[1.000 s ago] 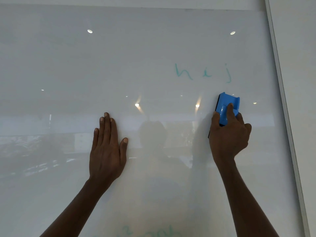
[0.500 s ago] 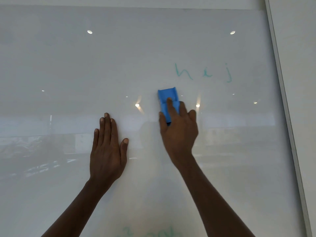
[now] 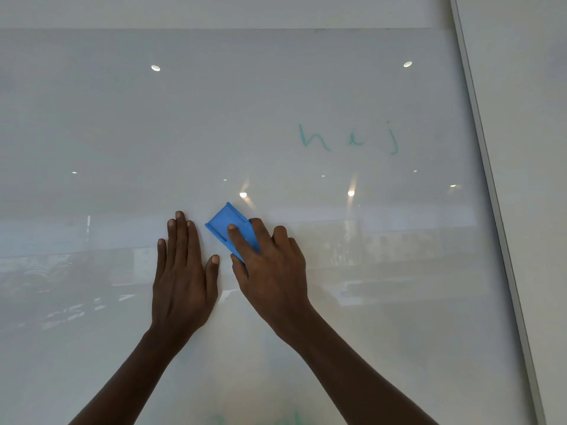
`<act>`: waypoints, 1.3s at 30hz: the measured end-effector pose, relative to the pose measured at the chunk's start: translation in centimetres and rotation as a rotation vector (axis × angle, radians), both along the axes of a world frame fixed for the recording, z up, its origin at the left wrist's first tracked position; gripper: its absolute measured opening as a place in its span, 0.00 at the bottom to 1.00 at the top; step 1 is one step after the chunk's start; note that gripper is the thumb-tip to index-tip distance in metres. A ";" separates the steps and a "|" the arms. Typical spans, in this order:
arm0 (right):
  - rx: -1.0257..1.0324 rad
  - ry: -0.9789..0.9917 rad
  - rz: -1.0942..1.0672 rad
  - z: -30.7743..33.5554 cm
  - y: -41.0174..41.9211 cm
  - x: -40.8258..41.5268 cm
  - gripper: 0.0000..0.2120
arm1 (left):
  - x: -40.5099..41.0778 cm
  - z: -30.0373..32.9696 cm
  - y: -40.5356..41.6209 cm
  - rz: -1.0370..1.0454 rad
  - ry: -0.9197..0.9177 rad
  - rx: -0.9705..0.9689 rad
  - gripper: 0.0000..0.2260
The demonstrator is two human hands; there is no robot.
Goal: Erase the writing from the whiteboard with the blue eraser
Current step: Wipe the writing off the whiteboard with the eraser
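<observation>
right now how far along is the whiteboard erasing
Done: the whiteboard around the hands shows no marks. In hand: the right hand grips the blue eraser against the board; the left hand lies flat beside it. Left: the green letters at upper right and green traces at the bottom edge.

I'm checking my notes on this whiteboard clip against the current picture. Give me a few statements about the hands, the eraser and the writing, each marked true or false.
1. The right hand holds the blue plastic eraser against the glossy white whiteboard. True.
2. The left hand grips a marker. False: it lies flat on the whiteboard, fingers straight, holding nothing.
3. The green handwritten letters are above and to the right of the eraser. True.
4. The eraser is covering the green letters. False: it is well below them, close beside the left hand.
5. Faint green marks show at the bottom edge. True.
</observation>
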State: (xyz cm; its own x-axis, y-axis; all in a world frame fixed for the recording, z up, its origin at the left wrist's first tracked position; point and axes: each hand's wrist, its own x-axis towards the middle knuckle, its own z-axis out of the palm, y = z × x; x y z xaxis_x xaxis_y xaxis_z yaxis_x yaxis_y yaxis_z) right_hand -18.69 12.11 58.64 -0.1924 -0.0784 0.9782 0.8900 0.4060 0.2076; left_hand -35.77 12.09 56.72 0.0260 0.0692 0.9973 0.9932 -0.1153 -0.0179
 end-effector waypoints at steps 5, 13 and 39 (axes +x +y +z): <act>0.036 -0.008 0.019 0.7 0.5 0.8 0.23 | 0.4 1.1 0.2 -0.014 0.012 -0.003 0.32; 0.060 0.115 0.057 4.2 1.7 5.7 0.21 | 3.2 6.4 1.1 -0.028 0.069 0.009 0.31; 0.042 0.579 0.091 5.7 6.4 20.4 0.22 | 4.5 8.3 1.7 -0.002 0.059 0.024 0.35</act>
State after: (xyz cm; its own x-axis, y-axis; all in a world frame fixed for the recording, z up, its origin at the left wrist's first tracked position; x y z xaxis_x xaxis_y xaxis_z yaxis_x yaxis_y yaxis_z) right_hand 1.70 18.47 64.35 0.3815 -0.1108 0.9177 0.8253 0.4879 -0.2842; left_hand -31.27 13.76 65.04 0.0845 0.0450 0.9954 0.9901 -0.1165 -0.0788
